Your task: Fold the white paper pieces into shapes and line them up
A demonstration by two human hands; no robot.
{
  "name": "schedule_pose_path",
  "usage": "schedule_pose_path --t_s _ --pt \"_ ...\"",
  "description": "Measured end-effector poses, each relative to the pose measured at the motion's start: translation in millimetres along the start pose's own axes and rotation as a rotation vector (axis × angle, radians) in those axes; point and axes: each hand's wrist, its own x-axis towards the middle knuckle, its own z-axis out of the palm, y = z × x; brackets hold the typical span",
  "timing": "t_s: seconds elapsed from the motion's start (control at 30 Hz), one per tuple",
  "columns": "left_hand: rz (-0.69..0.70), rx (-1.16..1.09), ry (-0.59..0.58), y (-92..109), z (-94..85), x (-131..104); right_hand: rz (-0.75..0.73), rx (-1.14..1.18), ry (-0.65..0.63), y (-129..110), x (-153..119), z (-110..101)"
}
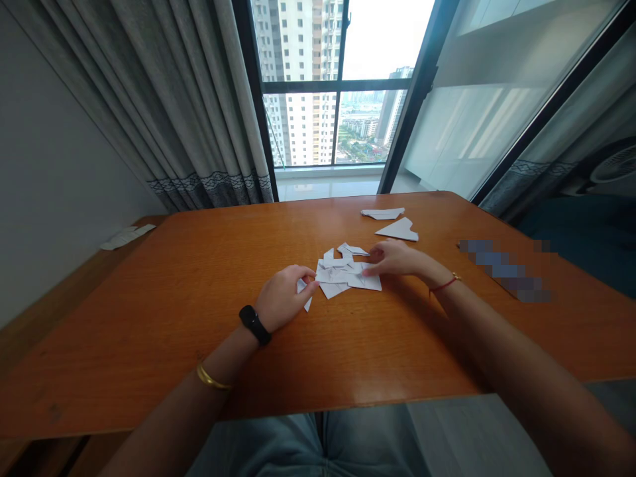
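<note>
Table (149, 344): white paper pile (338, 275) sits approx. mid-table, btwn both hands, long axis L–R, roughly parallel to near edge. R hand (400, 257) is at pile's right end, thumb over it, so nearer; L hand (283, 297) is at left end, fingertips just by it. Both grips narrow; can't tell if pinching paper. Paper sliver (308, 305) sticks out by L hand, twd. near edge.

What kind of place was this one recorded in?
Probably a room in a home, high up in a building. Long grey curtains hang beside a large dark-framed window that looks down over towers and greenery, and a wooden table stands in front of it.
</note>
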Motion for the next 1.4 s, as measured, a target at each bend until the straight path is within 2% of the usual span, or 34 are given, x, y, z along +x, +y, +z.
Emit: schedule_pose_path --t_s 0.1,0.23,0.33,0.4,0.43,0.5,0.57,0.6,0.67,0.73,0.8,0.9,0.97,1.03,1.1,1.27,1.4 --pt "-0.078 0.057 0.035 -6 -2.9 2 0.001 -0.188 -0.086 -15 -16 11" --pt "-0.096 0.01 0.119 -13 -4.6 4 0.022 0.0 -0.171 -16 -24 6" --pt "-0.13 -0.179 0.143 -10 -3.5 5 0.013 0.173 -0.203 -11 -27 -10" --pt "-0.236 -0.387 0.07 -6 -3.0 6 -0.023 0.269 -0.153 -14 -32 -20" --pt "-0.307 -0.527 -0.003 -3 -3.1 6 -0.058 0.333 -0.084 -18 -35 -22" --pt "-0.448 -0.855 -0.192 3 -4.4 5 -0.203 0.48 0.128 -33 -43 -21" --pt "-0.538 -1.165 -0.363 8 -5.5 4 -0.451 0.528 0.318 -53 -52 -9" --pt "-0.553 -1.279 -0.418 10 -5.6 3 -0.593 0.489 0.357 -63 -56 0" --pt "-0.539 -1.388 -0.459 11 -4.2 2 -0.825 0.366 0.328 -79 -64 18" --pt "-0.523 -1.415 -0.375 9 -2.0 2 -0.914 0.282 0.279 -88 -69 32" --pt "-0.559 -1.441 -0.161 4 -1.3 6 -0.798 0.229 0.283 -88 -70 39" --pt "-0.689 -1.49 0.207 -7 -4.8 14 -0.359 0.04 0.255 -81 -66 41" --pt "-0.735 -1.514 0.353 -12 -8.1 19 -0.123 -0.116 0.204 -77 -61 43" --pt "-0.712 -1.543 0.395 -13 -9.9 21 -0.035 -0.204 0.185 -75 -55 48" --pt "-0.673 -1.551 0.365 -13 -9.4 20 -0.038 -0.19 0.177 -76 -49 56" --pt "-0.675 -1.502 0.318 -13 -4.4 16 -0.054 0.219 0.063 -70 -38 68" --pt "-0.658 -1.531 0.329 -13 -4.1 17 -0.082 0.491 -0.026 -60 -36 61"
